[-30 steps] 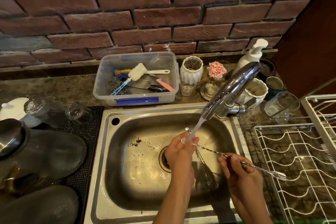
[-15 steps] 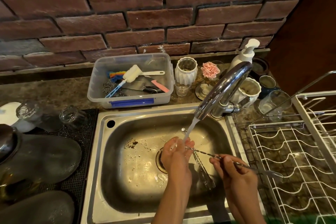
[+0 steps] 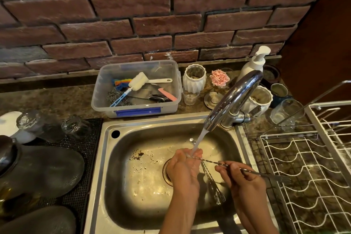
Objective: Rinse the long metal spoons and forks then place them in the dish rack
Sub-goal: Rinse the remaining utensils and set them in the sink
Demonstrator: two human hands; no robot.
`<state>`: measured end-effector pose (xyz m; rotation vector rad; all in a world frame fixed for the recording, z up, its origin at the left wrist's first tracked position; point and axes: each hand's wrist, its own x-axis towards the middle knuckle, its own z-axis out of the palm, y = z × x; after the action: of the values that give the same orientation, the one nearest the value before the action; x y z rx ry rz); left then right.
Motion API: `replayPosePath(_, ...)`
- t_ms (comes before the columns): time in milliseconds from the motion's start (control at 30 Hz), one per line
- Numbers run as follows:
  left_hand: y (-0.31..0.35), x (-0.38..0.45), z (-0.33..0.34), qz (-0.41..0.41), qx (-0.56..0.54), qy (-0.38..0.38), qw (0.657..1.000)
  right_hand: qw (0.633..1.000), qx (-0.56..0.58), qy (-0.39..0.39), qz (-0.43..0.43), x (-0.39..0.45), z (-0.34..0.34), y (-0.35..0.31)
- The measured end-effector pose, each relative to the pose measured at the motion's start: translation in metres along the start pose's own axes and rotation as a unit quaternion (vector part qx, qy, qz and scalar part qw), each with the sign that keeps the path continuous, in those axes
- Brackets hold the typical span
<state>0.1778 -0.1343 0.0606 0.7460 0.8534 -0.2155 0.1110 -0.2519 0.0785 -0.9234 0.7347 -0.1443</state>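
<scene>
Your left hand (image 3: 185, 165) curled round one end of the long twisted fork (image 3: 247, 170) under the tap stream, your right hand (image 3: 241, 176) pinching its middle (tines over the dish rack (image 3: 296, 176)), more cutlery (image 3: 212, 186) in the sink (image 3: 133, 186) below

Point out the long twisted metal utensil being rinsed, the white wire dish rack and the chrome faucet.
Long twisted metal utensil (image 3: 210, 163), head view, twisted shaft.
White wire dish rack (image 3: 303, 167), head view, wire grid.
Chrome faucet (image 3: 233, 99), head view, curved spout.
</scene>
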Motion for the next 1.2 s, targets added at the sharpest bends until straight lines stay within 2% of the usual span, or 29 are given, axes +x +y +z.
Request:
replayPosePath(167,0.003,0.003,0.0,0.001,-0.02,0.042,0.999,1.0,-0.017,0.0,0.001,-0.003,0.001,0.006)
replayPosePath(367,-0.002,-0.003,0.001,-0.003,-0.026,-0.001,1.0,1.0,0.002,0.01,0.006,0.0,0.003,0.002)
replayPosePath(633,-0.002,0.008,0.0,-0.017,-0.083,0.056,0.995,0.995,-0.099,-0.012,-0.028,-0.004,0.014,0.028)
replayPosePath(800,0.001,0.007,-0.005,-0.014,-0.064,0.041,0.997,0.999,-0.018,0.038,0.023,-0.002,0.018,0.033)
replayPosePath(900,0.004,0.005,-0.007,-0.057,-0.069,0.013,0.996,0.994,0.051,0.067,0.063,0.001,0.024,0.03)
replayPosePath(1033,0.007,-0.007,-0.015,-0.146,-0.079,-0.066,0.984,0.995,0.027,0.003,0.098,0.0,0.048,0.038)
replayPosePath(1133,0.007,-0.006,-0.027,-0.09,-0.017,-0.035,0.995,0.987,0.016,-0.055,0.148,-0.001,0.064,0.049)
replayPosePath(1200,0.015,0.002,-0.038,-0.044,0.008,-0.012,0.999,0.986,0.039,-0.069,0.149,0.006,0.067,0.05)
